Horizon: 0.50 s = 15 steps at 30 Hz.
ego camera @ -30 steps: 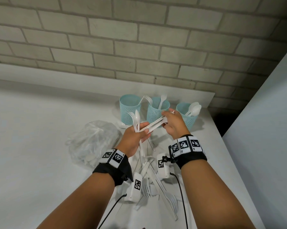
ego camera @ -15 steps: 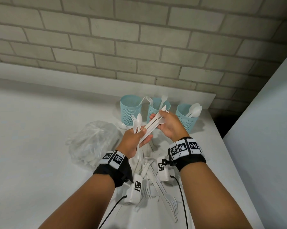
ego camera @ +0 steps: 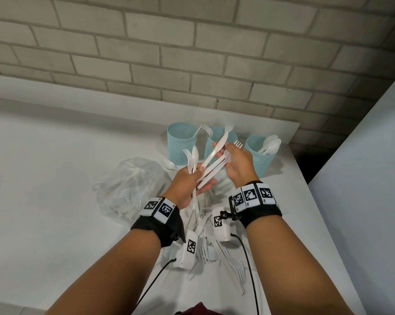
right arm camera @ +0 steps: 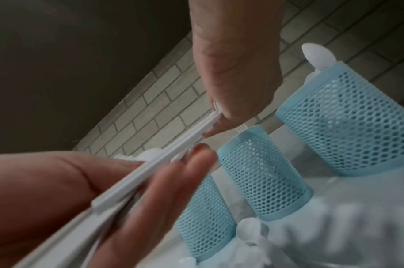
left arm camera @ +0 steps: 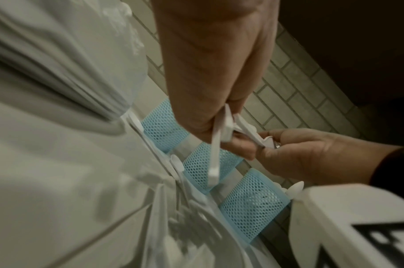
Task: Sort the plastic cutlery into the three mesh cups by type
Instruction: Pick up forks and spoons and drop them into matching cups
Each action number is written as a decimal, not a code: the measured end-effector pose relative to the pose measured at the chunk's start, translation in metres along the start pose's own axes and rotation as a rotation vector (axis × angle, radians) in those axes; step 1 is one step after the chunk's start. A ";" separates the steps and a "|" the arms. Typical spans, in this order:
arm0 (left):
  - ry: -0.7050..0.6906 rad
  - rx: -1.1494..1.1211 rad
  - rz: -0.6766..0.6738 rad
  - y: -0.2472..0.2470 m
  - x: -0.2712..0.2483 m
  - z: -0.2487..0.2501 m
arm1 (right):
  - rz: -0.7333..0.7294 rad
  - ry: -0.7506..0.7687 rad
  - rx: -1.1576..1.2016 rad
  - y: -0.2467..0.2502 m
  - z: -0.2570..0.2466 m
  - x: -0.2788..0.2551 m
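Observation:
Three light blue mesh cups stand in a row near the wall: left cup (ego camera: 181, 145) with a fork, middle cup (ego camera: 231, 136) with one white piece, right cup (ego camera: 260, 159) with spoons (ego camera: 271, 144). My left hand (ego camera: 197, 176) grips an upright fork and spoon (ego camera: 193, 156) just in front of the left cup. My right hand (ego camera: 225, 153) holds a bundle of white knives (ego camera: 211, 165) that slants up towards the middle cup. The bundle's lower end rests against my left fingers (right arm camera: 231, 112). The right wrist view shows the knives (right arm camera: 150, 172) lying across my right fingers.
A crumpled clear plastic bag (ego camera: 133, 187) lies left of my hands. A loose pile of white cutlery (ego camera: 217, 253) covers the table under my wrists, and a spoon (ego camera: 169, 164) lies by the left cup. A brick wall stands behind; the table edge (ego camera: 305, 185) runs along the right.
The knife bundle has swung from nearly level to a steep slant, its far end now over the middle cup. My right hand moved up and towards the cups; the left hand hardly shifted.

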<state>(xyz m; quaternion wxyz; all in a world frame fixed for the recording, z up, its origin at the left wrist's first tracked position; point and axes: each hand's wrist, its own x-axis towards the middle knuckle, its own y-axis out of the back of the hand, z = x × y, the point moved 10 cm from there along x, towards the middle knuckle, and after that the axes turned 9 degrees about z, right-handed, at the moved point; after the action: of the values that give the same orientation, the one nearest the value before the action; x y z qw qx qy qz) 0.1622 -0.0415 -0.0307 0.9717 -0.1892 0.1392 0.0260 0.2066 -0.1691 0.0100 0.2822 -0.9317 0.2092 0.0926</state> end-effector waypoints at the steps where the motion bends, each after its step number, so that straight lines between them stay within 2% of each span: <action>1: -0.013 0.033 0.010 0.000 -0.002 0.001 | -0.009 0.000 -0.013 -0.001 0.000 -0.003; 8: -0.138 0.180 0.083 0.000 -0.004 0.012 | 0.041 -0.035 -0.220 -0.001 0.010 0.000; 11: -0.158 0.204 0.122 0.002 -0.005 0.013 | 0.027 -0.082 -0.195 -0.002 0.017 -0.002; 15: -0.143 0.177 0.100 -0.001 -0.007 0.013 | 0.043 -0.052 -0.140 0.002 0.010 -0.003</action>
<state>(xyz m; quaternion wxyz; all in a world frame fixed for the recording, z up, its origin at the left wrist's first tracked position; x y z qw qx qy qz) 0.1588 -0.0379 -0.0172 0.9895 -0.0933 0.0804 0.0755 0.2025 -0.1643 0.0019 0.2198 -0.9416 0.2148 0.1373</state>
